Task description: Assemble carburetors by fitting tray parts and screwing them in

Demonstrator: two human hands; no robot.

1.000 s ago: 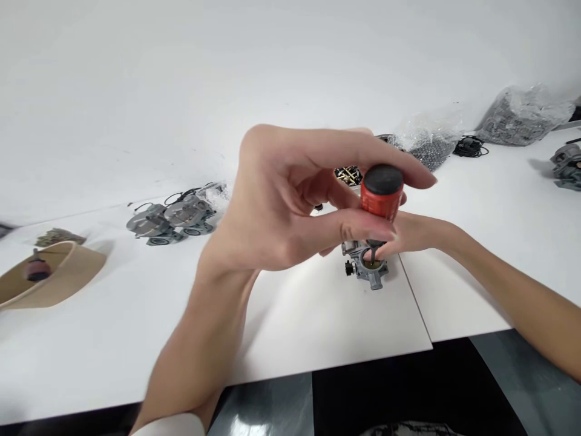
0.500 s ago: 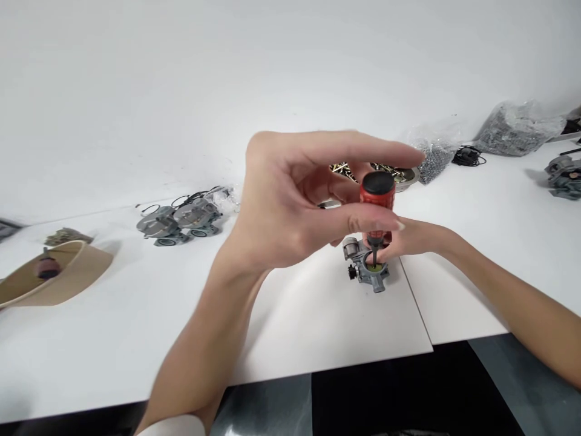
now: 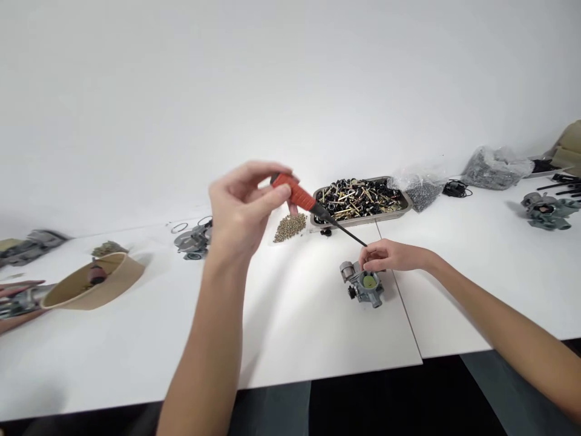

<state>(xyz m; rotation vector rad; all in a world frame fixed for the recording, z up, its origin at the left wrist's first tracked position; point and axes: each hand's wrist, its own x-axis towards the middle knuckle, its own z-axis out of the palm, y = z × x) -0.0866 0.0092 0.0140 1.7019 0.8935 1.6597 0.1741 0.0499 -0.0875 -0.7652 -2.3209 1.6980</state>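
My left hand [image 3: 245,209] is raised over the table, its fingers closed round the handle of a red and black screwdriver [image 3: 297,194]. The screwdriver slants down to the right, and its thin shaft ends close to the fingertips of my right hand [image 3: 393,255]. Those fingertips hold the far side of a grey carburetor [image 3: 371,297] that rests on the white table. A yellow-green round plate [image 3: 368,281] shows inside its bore. The fingers' exact grip behind the carburetor is partly hidden.
Behind are a metal tray [image 3: 363,219] of mixed screws and fittings, a pile of small brass parts [image 3: 290,227] and plastic bags [image 3: 497,168]. A cardboard ring [image 3: 109,290] and another person's hands [image 3: 20,327] are at left. More carburetors [image 3: 549,212] stand to either side.
My left hand has lifted the screwdriver out of the carburetor's bore and moved left, tilting it from upright to slanted. My right hand stays at the carburetor. The view has shifted a little.
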